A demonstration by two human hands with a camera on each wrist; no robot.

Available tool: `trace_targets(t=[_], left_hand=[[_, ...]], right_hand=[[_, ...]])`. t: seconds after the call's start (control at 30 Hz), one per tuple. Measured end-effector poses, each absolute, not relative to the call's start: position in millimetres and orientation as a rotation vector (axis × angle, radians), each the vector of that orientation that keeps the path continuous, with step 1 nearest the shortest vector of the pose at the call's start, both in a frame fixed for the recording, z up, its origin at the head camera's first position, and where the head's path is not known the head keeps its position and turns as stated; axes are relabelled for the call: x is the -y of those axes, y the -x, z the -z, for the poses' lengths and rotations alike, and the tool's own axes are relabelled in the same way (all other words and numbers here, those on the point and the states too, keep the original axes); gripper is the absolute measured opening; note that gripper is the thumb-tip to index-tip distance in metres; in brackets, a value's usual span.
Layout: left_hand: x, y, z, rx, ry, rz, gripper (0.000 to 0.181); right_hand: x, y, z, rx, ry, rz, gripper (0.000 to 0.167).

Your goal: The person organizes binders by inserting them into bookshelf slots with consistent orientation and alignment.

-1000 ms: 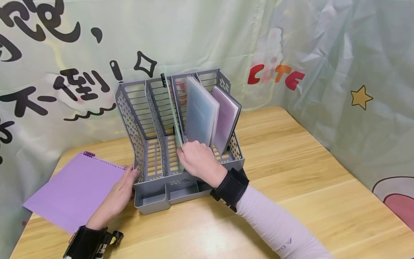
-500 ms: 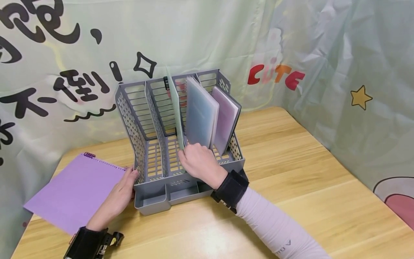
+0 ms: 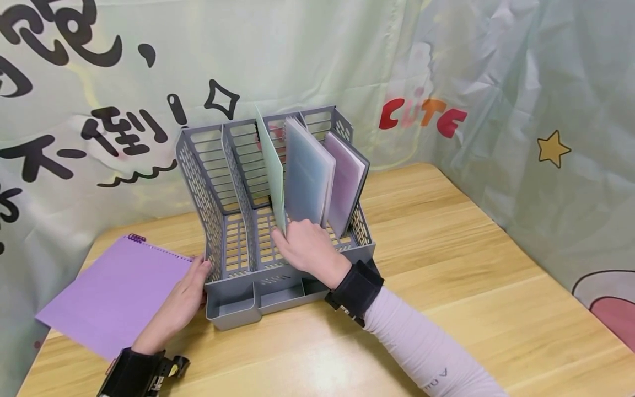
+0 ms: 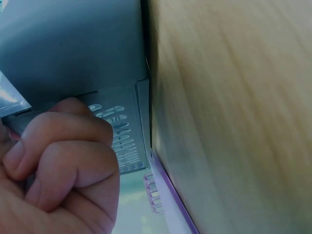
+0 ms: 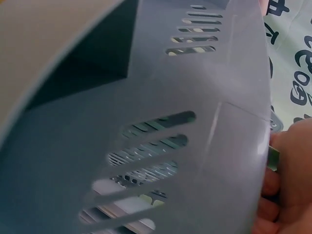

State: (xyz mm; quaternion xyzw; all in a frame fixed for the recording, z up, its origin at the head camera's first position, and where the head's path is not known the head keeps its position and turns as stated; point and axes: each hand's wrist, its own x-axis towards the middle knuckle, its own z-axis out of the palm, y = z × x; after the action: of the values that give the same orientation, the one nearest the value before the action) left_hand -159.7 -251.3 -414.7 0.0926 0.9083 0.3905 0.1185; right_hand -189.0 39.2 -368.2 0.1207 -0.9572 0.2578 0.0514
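A grey slotted file rack stands on the table. In its second compartment from the left is an upright pale green notebook with dark binding at the back. My right hand pinches that notebook's front lower edge; in the right wrist view a bit of green shows by the fingers. Against the rack's left front side rests my left hand. The left wrist view shows its fingers curled, with nothing visible inside them. A blue notebook and a purple notebook stand farther right in the rack.
A purple spiral notebook lies flat on the wooden table, left of the rack. Small trays line the rack's front. A printed cloth hangs behind and along the right side.
The green notebook has shifted right and turned in my right hand, so more of its cover shows. My left hand and the rack have stayed in place.
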Motion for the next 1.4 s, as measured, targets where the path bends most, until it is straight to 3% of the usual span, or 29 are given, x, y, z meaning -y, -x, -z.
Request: trace_targets(t=[1.4], left_hand=[[251, 159, 414, -2.66, -0.316, -1.183, 0.071]], right_hand=[[-43, 183, 359, 2.845, -0.43, -0.827, 0.06]])
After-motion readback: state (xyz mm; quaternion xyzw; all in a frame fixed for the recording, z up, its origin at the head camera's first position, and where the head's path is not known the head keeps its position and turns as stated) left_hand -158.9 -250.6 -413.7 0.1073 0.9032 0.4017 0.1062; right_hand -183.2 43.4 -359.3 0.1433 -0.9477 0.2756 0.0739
